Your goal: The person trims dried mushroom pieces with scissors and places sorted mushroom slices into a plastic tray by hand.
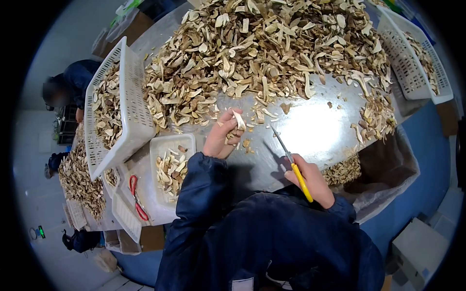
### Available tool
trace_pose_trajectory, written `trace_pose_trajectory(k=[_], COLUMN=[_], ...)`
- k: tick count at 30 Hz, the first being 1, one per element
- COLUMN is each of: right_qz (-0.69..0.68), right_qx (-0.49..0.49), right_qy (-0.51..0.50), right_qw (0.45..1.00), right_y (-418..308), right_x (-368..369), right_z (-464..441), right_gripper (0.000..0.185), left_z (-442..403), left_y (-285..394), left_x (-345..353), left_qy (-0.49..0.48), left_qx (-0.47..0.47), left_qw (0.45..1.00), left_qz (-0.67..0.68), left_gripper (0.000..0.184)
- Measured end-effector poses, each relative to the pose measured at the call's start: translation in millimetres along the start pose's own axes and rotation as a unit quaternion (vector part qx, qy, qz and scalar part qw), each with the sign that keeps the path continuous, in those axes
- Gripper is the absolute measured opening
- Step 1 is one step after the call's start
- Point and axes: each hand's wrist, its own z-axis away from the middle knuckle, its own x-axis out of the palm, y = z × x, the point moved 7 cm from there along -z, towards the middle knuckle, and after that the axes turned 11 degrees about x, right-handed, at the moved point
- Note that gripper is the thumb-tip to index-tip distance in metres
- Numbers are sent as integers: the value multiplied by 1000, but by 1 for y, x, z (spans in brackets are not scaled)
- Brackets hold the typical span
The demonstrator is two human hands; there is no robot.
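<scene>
My left hand [223, 135] is closed on a pale dried mushroom slice [239, 120], with more pieces partly hidden among its fingers. In my right hand [310, 178] are scissors with yellow handles [302, 182]; their pointed blades [280, 139] reach up and left over the steel table [257, 165], apart from the slice. A large heap of dried mushroom slices [272, 43] covers the far part of the table. Small crumbs [247, 145] lie just right of my left hand.
Left of me stand a shallow white tray [193, 145] of slices, a tall white basket [136, 97] and red-handled scissors [137, 196]. Another white basket [405, 65] is at far right. A lined box [393, 165] sits below the right edge. A person [80, 80] works at left.
</scene>
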Motion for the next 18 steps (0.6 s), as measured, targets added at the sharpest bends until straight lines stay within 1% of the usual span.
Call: trace_pose_trajectory(k=[3, 4, 7, 8, 10, 13, 16, 18], right_qz=[7, -2, -30, -39, -44, -65, -87, -86], right_qx=[-4, -2, -10, -14, -32, -37, -28, -28], right_qy=[-13, -25, -71, -87, -91, -92, -91, -90], right_qw=[1000, 1000, 997, 995, 994, 993, 992, 992], right_y=[-9, -12, -14, -14, -15, -17, -26, -30], right_x=[1, 2, 9, 12, 18, 25, 24, 25], right_z=[6, 7, 8, 8, 8, 7, 6, 6], right_gripper=[48, 49, 51, 52, 54, 54, 53, 52], left_z=[11, 15, 32, 36, 47, 59, 65, 69], left_y=[-1, 3, 12, 19, 29, 33, 20, 10], left_x=[16, 23, 42, 46, 58, 76, 76, 77], left_qy=[-1, 21, 61, 67, 77, 101, 121, 117], left_qx=[103, 137, 240, 290, 379, 428, 380, 356], left_qw=[993, 987, 959, 927, 833, 743, 787, 814], left_qz=[-57, -79, -139, -227, -394, -504, -471, -444], left_gripper=[14, 9, 9, 9, 9, 9, 10, 10])
